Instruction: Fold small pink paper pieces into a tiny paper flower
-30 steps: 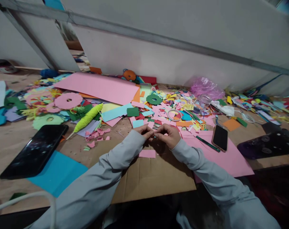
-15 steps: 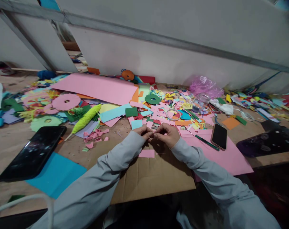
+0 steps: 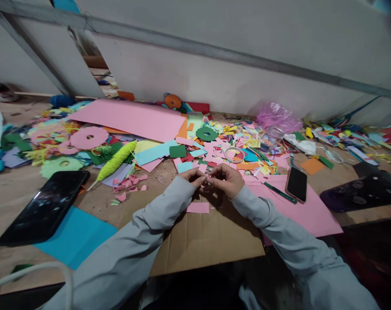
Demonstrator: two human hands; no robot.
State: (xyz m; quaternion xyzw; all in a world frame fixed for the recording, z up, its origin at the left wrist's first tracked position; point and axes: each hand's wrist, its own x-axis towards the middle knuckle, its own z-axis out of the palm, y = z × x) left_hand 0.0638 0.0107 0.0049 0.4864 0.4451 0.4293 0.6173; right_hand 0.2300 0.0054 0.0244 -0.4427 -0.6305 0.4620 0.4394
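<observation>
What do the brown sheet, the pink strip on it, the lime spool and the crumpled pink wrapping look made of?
Brown sheet: probably cardboard, matte, faintly creased.
Pink strip: likely paper or thin card; flat, straight-edged, dull.
Lime spool: apparently wound yarn, ridged and matte; its pale stick may be wood.
Pink wrapping: looks like thin plastic, glossy wrinkles catching light.

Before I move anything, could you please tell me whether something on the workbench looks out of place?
Yes: loose, multicoloured paper scraps lie strewn, unsorted, beyond the bare left hand and bare right hand, and a black, glossy, rectangular device lies slanted, partly over a blue paper sheet. Nothing looks clearly damaged.
</observation>
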